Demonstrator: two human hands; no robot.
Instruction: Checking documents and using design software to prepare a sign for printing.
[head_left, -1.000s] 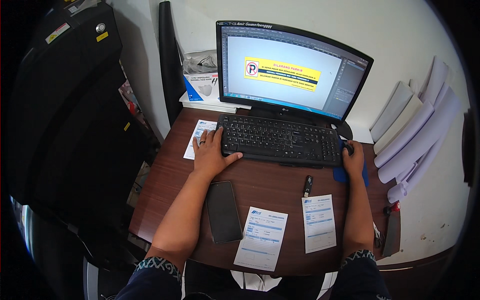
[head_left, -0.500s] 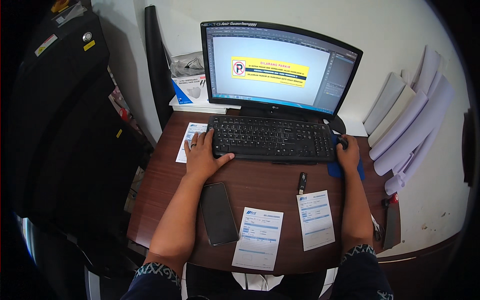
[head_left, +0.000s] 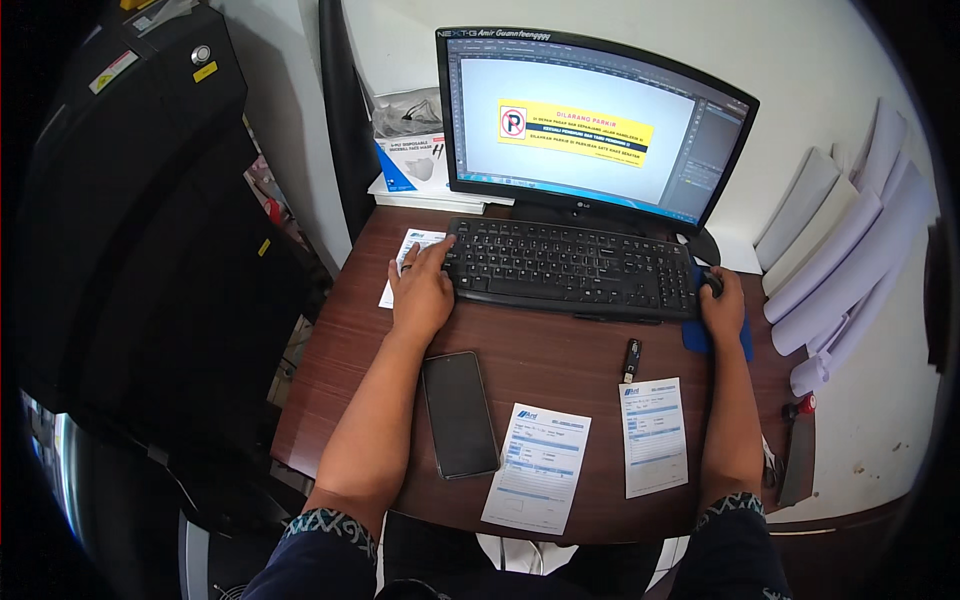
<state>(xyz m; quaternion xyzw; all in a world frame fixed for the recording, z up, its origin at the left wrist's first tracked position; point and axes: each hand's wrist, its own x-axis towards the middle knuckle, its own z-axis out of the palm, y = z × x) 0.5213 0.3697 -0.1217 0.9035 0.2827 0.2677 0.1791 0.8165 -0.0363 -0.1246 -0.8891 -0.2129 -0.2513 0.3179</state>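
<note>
Centrally, the long black plastic keyboard (head_left: 572, 268) lies with its long axis left to right across the frame. The left hand (head_left: 420, 290) rests spread on its left end; the right hand (head_left: 722, 305) cups a black mouse (head_left: 710, 283) at right, near the brown wooden desk (head_left: 545, 345) edge.

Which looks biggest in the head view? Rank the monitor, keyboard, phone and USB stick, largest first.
1. Monitor
2. Keyboard
3. Phone, lying nearer the camera, so it may look bigger than it is
4. USB stick

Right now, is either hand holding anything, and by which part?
The right hand cups a mouse from above. The left hand holds nothing; its fingers rest on the keyboard's left end.
</note>
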